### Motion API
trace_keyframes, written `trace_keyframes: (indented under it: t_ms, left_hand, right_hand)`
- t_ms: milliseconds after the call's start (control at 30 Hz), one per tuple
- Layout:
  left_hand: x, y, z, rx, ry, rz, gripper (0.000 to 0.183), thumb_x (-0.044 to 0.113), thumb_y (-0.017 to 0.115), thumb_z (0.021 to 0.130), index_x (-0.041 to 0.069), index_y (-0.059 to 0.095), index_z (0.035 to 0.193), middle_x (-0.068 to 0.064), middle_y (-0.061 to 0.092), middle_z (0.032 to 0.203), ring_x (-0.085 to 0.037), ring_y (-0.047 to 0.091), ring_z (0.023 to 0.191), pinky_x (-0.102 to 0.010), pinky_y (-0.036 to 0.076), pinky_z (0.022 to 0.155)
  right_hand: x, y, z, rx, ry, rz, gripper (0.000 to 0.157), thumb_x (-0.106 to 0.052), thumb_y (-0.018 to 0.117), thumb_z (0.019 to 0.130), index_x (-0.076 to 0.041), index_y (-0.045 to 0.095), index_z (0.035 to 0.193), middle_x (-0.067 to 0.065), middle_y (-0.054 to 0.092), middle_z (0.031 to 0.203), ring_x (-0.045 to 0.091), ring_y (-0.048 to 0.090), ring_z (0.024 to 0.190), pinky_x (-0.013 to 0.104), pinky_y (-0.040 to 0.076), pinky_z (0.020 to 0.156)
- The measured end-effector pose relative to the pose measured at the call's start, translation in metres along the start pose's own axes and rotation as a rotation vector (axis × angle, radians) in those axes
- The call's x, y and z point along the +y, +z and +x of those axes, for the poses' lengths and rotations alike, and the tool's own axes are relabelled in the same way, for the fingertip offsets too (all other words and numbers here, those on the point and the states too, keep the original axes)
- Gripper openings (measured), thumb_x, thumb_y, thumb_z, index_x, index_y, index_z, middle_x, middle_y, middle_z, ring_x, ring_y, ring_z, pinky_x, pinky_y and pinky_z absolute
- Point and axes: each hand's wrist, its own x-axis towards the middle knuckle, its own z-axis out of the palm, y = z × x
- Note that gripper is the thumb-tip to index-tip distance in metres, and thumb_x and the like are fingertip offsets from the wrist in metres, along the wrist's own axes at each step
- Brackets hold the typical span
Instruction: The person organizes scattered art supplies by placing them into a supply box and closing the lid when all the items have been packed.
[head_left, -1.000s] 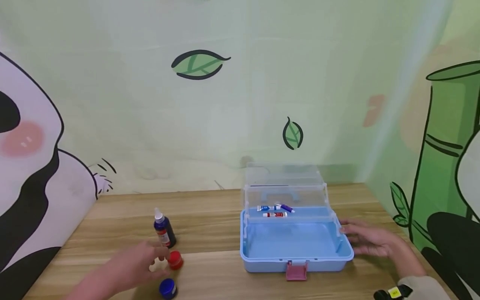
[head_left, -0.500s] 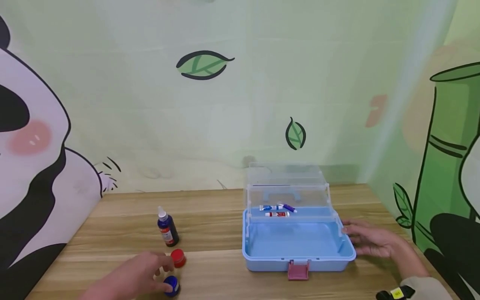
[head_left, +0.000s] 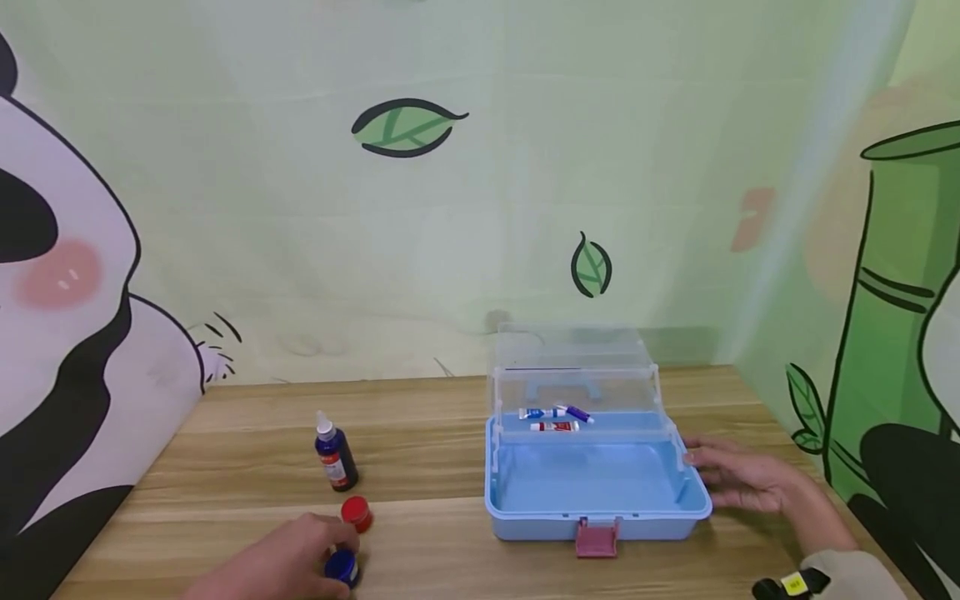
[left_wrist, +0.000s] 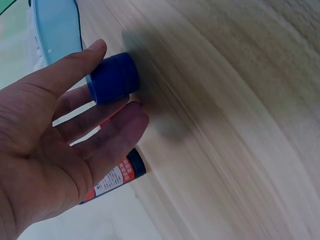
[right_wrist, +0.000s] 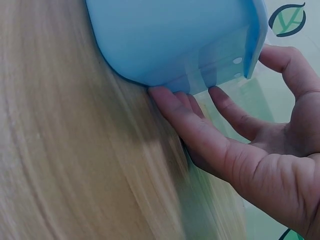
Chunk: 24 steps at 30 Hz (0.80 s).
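Observation:
My left hand [head_left: 288, 554] has its thumb and fingers around a small blue jar [head_left: 342, 567] at the front left of the table. In the left wrist view, the thumb lies along one side of this jar, with fingers on the other. Just behind it stands a small red-lidded jar [head_left: 357, 514], close to the knuckles. My right hand [head_left: 742, 477] touches the right end of a light blue plastic box [head_left: 592, 527] with spread, relaxed fingers. One digit meets the rim, and other fingertips rest on the side wall in the right wrist view.
A dark blue bottle [head_left: 336, 462] with a white nozzle stands behind the jars. The box's transparent lid [head_left: 573, 350] is raised, its pink latch [head_left: 597, 540] hangs in front. Several small paint tubes [head_left: 555, 427] lie toward its back. A printed cloth wall [head_left: 300, 208] borders the table.
My left hand has come down and forward from beside the red jar to the blue jar, its fingers closing around it. The right hand has stayed at the box.

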Motion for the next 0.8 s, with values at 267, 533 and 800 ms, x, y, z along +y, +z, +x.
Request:
trace_keyframes:
  t_ms: [267,533,800]
  left_hand:
    - [0.003,0.004,0.008,-0.027,0.029,0.036,0.029,0.024,0.078,0.077,0.020,0.067,0.103,0.011,0.061,0.092,-0.009,0.055,0.079,-0.035,0.054,0.071]
    - [0.006,0.007,0.011,-0.020,0.016,0.028,0.027,0.012,0.078,0.075,0.019,0.067,0.099,0.009,0.059,0.088,-0.011,0.055,0.077,-0.034,0.054,0.071]
    - [0.010,0.007,0.014,-0.006,0.043,0.095,0.026,0.006,0.076,0.075,0.017,0.066,0.096,0.008,0.057,0.085,-0.010,0.054,0.074,-0.031,0.053,0.068]
  right_hand:
    - [-0.001,0.001,-0.001,0.017,0.001,-0.005,0.079,-0.019,0.050,0.097,0.005,-0.007,0.147,0.025,0.039,0.138,0.029,0.053,0.115,0.055,0.043,0.094]
    - [-0.002,0.001,0.000,0.024,0.006,-0.015,0.079,-0.020,0.050,0.097,0.004,-0.006,0.147,0.029,0.033,0.141,0.030,0.053,0.115,0.055,0.044,0.093]
    - [-0.001,0.002,0.001,0.023,0.002,-0.021,0.079,-0.020,0.050,0.097,0.004,-0.005,0.147,0.029,0.033,0.141,0.030,0.052,0.115,0.055,0.044,0.093]
